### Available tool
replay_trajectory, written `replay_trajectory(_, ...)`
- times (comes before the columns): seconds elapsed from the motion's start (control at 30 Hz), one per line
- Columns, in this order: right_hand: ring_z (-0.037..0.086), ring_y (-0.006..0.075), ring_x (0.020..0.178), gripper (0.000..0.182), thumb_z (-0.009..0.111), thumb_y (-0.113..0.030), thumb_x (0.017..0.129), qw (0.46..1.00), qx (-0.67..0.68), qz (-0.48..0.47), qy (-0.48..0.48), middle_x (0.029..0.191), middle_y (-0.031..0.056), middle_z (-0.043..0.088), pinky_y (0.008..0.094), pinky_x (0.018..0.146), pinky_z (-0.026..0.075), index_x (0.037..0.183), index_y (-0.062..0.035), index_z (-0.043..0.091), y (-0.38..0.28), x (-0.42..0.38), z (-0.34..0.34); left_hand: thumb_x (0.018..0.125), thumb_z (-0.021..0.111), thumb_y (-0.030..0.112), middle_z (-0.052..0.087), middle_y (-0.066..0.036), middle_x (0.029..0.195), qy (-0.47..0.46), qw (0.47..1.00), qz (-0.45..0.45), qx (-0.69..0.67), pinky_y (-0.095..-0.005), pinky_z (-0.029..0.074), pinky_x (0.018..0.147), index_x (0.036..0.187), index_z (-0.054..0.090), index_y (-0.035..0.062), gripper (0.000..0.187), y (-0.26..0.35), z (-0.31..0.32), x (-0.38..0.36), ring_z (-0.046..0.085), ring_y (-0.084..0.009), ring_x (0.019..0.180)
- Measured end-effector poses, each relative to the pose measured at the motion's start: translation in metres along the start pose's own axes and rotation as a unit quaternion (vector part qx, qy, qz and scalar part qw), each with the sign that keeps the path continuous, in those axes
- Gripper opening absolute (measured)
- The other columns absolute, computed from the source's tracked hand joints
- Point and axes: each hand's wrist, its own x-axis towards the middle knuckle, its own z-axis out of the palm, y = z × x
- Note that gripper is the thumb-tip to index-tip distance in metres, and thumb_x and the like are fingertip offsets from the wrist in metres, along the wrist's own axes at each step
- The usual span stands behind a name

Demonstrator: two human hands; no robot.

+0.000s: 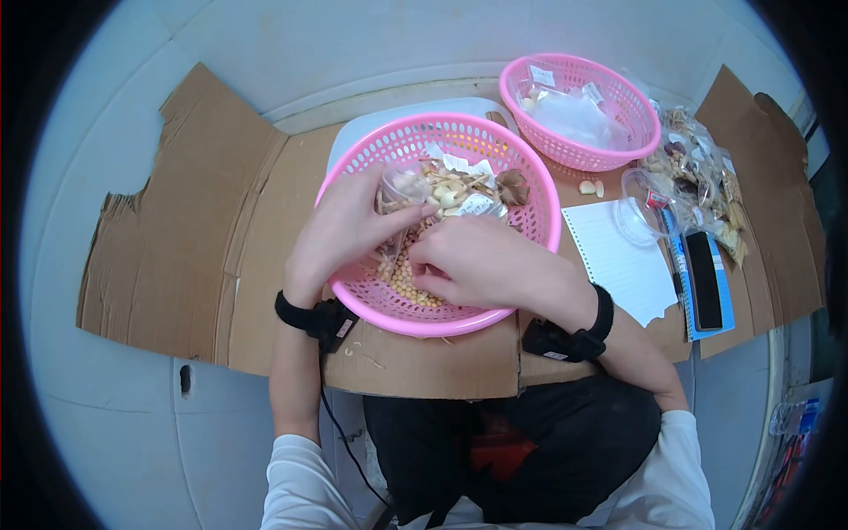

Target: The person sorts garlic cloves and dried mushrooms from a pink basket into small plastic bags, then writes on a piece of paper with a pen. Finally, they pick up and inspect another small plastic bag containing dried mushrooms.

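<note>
Both my hands are inside a pink plastic basket (547, 185) with a perforated wall. My left hand (343, 228) is wrapped round a clear plastic bag (403, 187) on the left side, its thumb stretched over the contents. My right hand (481, 256) is closed, fingertips curled down at the soybeans (412, 284); whatever it may hold is hidden. Peeled garlic cloves (449, 195) lie just beyond my fingers, among thin dry sticks and small bags with white labels (477, 204). A brown dried piece (512, 187) rests by the basket's right wall.
A second pink basket (579, 157) at the back right holds clear bags. Two garlic cloves (591, 188), lined paper (609, 252), a clear plastic tub (638, 221), a dark phone (704, 281) on a blue notebook (726, 305) and bagged dried goods (698, 168) lie right.
</note>
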Motion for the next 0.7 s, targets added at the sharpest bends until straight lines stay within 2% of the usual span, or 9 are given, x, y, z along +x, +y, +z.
replay_trajectory(0.03, 0.073, 0.034, 0.089, 0.017, 0.069, -0.017, 0.093, 1.0, -0.021, 0.016, -0.005, 0.092, 0.0172, 0.074, 0.0484, 0.079, 0.057, 0.098, -0.0018, 0.074, 0.0032, -0.0006, 0.0044, 0.086, 0.085, 0.037, 0.074, -0.022, 0.099, 0.013, 1.0, 0.005, -0.008, -0.0425, 0.055, 0.082, 0.11, 0.067, -0.0055, 0.052, 0.0005, 0.0007, 0.0, 0.072, -0.032, 0.091)
replay_trajectory(0.17, 0.073, 0.0357, 0.095, 0.02, 0.069, -0.016, 0.091, 0.999, -0.031, 0.016, 0.011, 0.097, 0.0175, 0.074, 0.049, 0.085, 0.057, 0.103, -0.0013, 0.075, 0.0044, -0.0013, 0.0042, 0.085, 0.086, 0.042, 0.074, -0.022, 0.099, -0.006, 1.0, -0.01, -0.019, -0.0435, 0.055, 0.081, 0.111, 0.068, -0.0053, 0.056, -0.0001, -0.0009, 0.0004, 0.072, -0.0323, 0.091)
replay_trajectory(0.27, 0.073, 0.0361, 0.095, 0.021, 0.069, -0.014, 0.089, 0.998, -0.039, 0.028, -0.028, 0.097, 0.0178, 0.073, 0.0492, 0.085, 0.057, 0.105, -0.0013, 0.075, 0.0032, -0.0005, 0.0024, 0.084, 0.086, 0.043, 0.073, -0.022, 0.098, -0.019, 1.0, -0.023, -0.007, -0.0436, 0.054, 0.08, 0.11, 0.068, -0.0053, 0.058, 0.0002, -0.0007, 0.0003, 0.071, -0.0327, 0.09)
replay_trajectory(0.33, 0.073, 0.0363, 0.094, 0.021, 0.069, -0.013, 0.089, 0.999, -0.027, 0.018, -0.028, 0.095, 0.0177, 0.073, 0.0494, 0.085, 0.057, 0.105, -0.0012, 0.075, 0.0048, -0.0028, 0.0041, 0.084, 0.086, 0.045, 0.073, -0.022, 0.097, -0.005, 1.0, 0.004, -0.011, -0.0436, 0.054, 0.079, 0.11, 0.068, -0.0058, 0.06, -0.0017, 0.0004, 0.0004, 0.071, -0.0329, 0.087)
replay_trajectory(0.47, 0.072, 0.0373, 0.092, 0.02, 0.069, -0.01, 0.087, 0.999, -0.016, -0.003, -0.031, 0.091, 0.018, 0.071, 0.0502, 0.084, 0.057, 0.104, -0.0008, 0.074, 0.0101, -0.003, 0.0079, 0.084, 0.086, 0.045, 0.072, -0.023, 0.096, -0.011, 1.0, -0.011, 0.009, -0.0437, 0.054, 0.079, 0.108, 0.067, -0.0069, 0.061, -0.0029, -0.0001, 0.0003, 0.07, -0.033, 0.086)
replay_trajectory(0.53, 0.072, 0.0379, 0.091, 0.018, 0.068, -0.009, 0.088, 0.999, -0.003, 0.006, -0.033, 0.09, 0.0185, 0.071, 0.0505, 0.083, 0.057, 0.103, -0.0005, 0.074, 0.0089, -0.0033, 0.0067, 0.084, 0.086, 0.046, 0.071, -0.023, 0.096, -0.031, 0.999, -0.024, 0.006, -0.0439, 0.053, 0.079, 0.107, 0.067, -0.0077, 0.061, 0.0019, -0.002, 0.0003, 0.07, -0.0332, 0.087)
replay_trajectory(0.7, 0.071, 0.0394, 0.089, 0.015, 0.065, -0.006, 0.088, 0.999, -0.005, 0.02, -0.035, 0.087, 0.0204, 0.071, 0.0512, 0.081, 0.056, 0.099, 0.0004, 0.073, 0.008, -0.0025, 0.0074, 0.084, 0.086, 0.046, 0.071, -0.024, 0.094, -0.014, 1.0, -0.003, 0.013, -0.0434, 0.053, 0.079, 0.106, 0.067, -0.0085, 0.062, -0.0029, -0.0005, 0.0001, 0.07, -0.033, 0.086)
